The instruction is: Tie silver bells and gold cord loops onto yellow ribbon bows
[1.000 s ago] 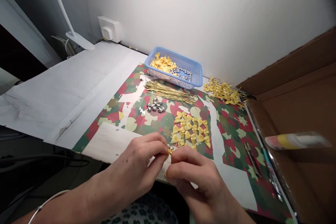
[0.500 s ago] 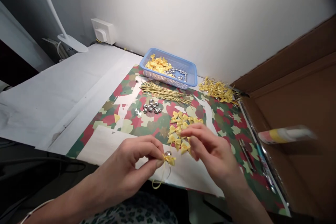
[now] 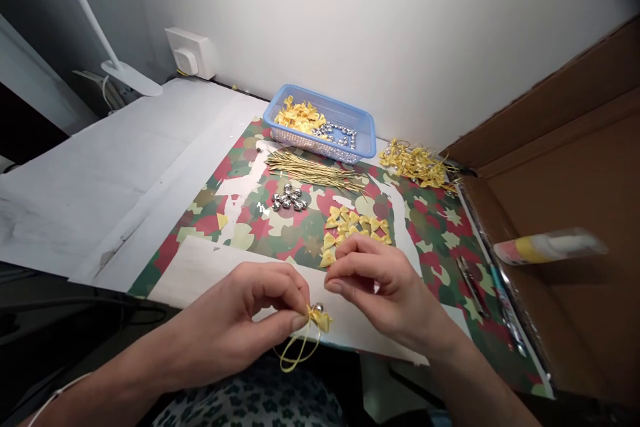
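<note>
In the head view, one yellow bow [image 3: 323, 322] with a bell [image 3: 319, 307] and a looped cord [image 3: 288, 368] is pinched in the grip of the left hand [image 3: 265, 303], well in front of the blue basket [image 3: 345, 109]. Whether the grip of the right hand [image 3: 377, 280] is closed cannot be told; the laid-out bows [image 3: 354, 218] are partly hidden by it and cannot be fully counted. Nearer the basket, one bundle of strands [image 3: 313, 171] and roughly nine loose bells [image 3: 287, 201] are seen.

**Open left, crowded right**

Flat white paper [image 3: 150, 140] lies open leftward of my left hand [image 3: 267, 320]. Small yellow ribbon bows [image 3: 353, 218] crowd the way ahead of my right hand [image 3: 373, 283]; a blue plastic mesh basket [image 3: 320, 149] stands farther back; a brown cardboard panel [image 3: 565, 173] blocks the right.
</note>
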`<state>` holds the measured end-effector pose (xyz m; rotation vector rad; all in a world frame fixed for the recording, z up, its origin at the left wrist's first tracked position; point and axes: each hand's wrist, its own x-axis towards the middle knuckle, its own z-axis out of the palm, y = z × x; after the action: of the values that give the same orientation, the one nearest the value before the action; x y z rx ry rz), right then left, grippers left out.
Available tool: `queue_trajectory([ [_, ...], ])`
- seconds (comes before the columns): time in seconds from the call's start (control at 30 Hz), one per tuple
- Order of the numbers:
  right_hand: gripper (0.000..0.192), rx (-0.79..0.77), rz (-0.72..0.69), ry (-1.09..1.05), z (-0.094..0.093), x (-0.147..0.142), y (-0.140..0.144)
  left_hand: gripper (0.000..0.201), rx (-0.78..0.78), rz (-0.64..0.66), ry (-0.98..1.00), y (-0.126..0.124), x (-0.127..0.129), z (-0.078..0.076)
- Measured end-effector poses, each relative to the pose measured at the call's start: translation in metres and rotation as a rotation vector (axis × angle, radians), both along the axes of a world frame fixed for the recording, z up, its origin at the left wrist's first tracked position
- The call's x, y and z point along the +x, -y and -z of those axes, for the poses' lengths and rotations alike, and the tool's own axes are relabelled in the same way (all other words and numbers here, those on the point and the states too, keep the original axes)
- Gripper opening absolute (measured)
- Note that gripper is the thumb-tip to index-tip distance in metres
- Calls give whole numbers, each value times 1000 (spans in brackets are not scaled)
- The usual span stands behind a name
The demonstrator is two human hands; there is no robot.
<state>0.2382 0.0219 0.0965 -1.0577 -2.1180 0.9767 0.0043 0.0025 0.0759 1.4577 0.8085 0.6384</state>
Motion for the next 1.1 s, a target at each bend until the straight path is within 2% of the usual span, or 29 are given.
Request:
queue_trajectory([
  [0.1,16,243,35,3,7,-13,1,21,-45,35,47,0,1,1],
  [0.2,18,392,131,52,16,-22,-4,21,-114,63,118,0,3,-2],
  [0.37,18,434,228,140,30,-15,-24,22,-150,69,150,4,4,-6],
  [0.57,21,430,337,237,42,-1,-35,21,-41,63,100,3,2,-6],
  [0.7,22,368,397,250,46,3,-37,22,28,74,60,1,1,-8],
  [0.8,22,269,413,226,42,7,-31,22,70,26,-1,1,1,-9],
  [0.87,23,181,383,200,34,7,-19,23,118,-30,-53,2,1,-8],
  [0.97,28,-35,301,76,20,1,10,24,229,-112,-99,4,2,-5],
  [1.03,22,-201,252,-9,15,-7,29,23,285,-144,-115,4,4,-4],
  [1.1,15,-265,235,-49,15,-16,43,23,317,-158,-127,5,8,-4],
])
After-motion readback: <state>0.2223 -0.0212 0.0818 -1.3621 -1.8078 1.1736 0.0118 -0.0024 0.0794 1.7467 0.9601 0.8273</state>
